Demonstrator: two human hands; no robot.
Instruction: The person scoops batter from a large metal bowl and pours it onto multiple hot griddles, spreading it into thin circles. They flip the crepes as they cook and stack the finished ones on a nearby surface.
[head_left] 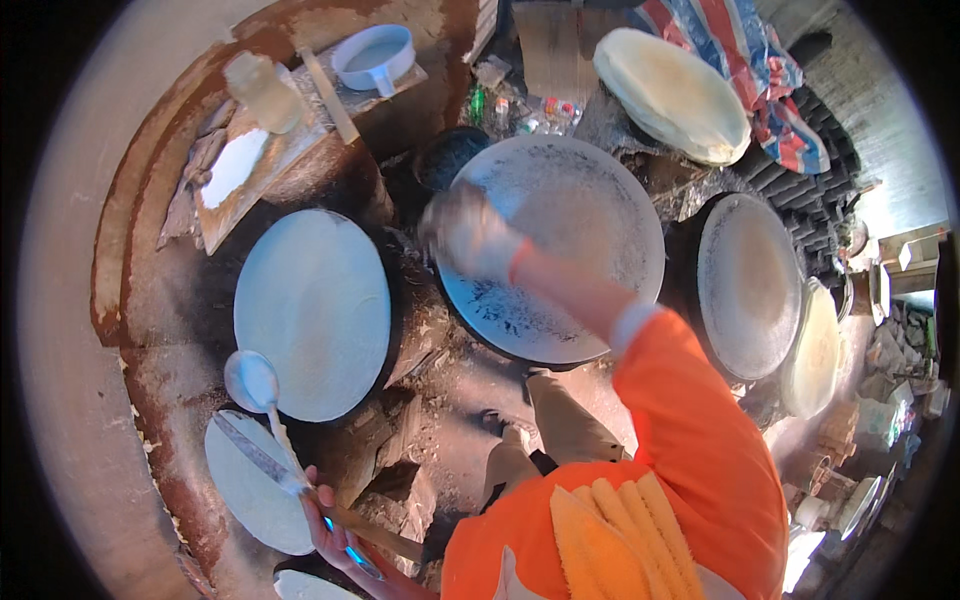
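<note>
My left hand (325, 525) is closed around a ladle (252, 381) and a long flat spatula (256, 453) with a wooden handle. The ladle's bowl, whitish inside, hangs by the lower edge of a round griddle covered in pale batter (312, 315). Under the spatula's blade lies another pale, batter-covered griddle (255, 490). My right hand (478, 238), in a whitish glove, is over the left part of a large round griddle (590, 220) with dark specks. Motion smears its fingers; they seem closed on a dark wad whose kind I cannot make out.
At the back left, a ledge carries a white handled pot (374, 60), a cloudy jar (262, 92) and a wooden stick (328, 95). A thick pale round stack (672, 95) lies at the back right. Further griddles (748, 285) flank me; one on the right holds a yellowish round (812, 350).
</note>
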